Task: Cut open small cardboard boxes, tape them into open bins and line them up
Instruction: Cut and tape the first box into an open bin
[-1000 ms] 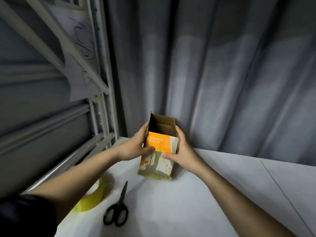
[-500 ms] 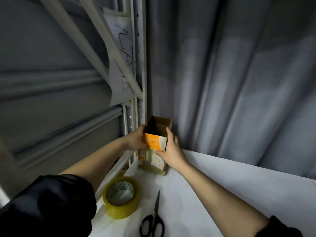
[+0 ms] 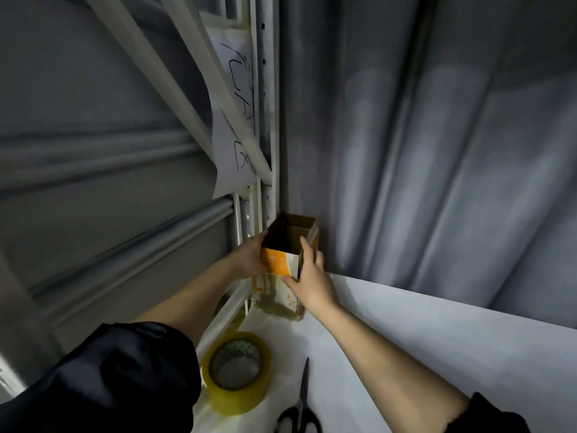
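Both hands' fingers grip the open box (image 3: 282,270); scissors (image 3: 301,414) handles cut off below.

Upper centre of the frame, a white paper sheet (image 3: 232,145) hangs on the pale metal rack, carrying black handwritten strokes running downward, too loose to read. Lower down, the orange band of the small open cardboard box (image 3: 278,260) bears pale print, too blurred and small to make out.

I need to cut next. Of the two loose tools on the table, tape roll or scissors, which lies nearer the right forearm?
The black-handled scissors; the yellow tape roll sits further left, by the left sleeve.
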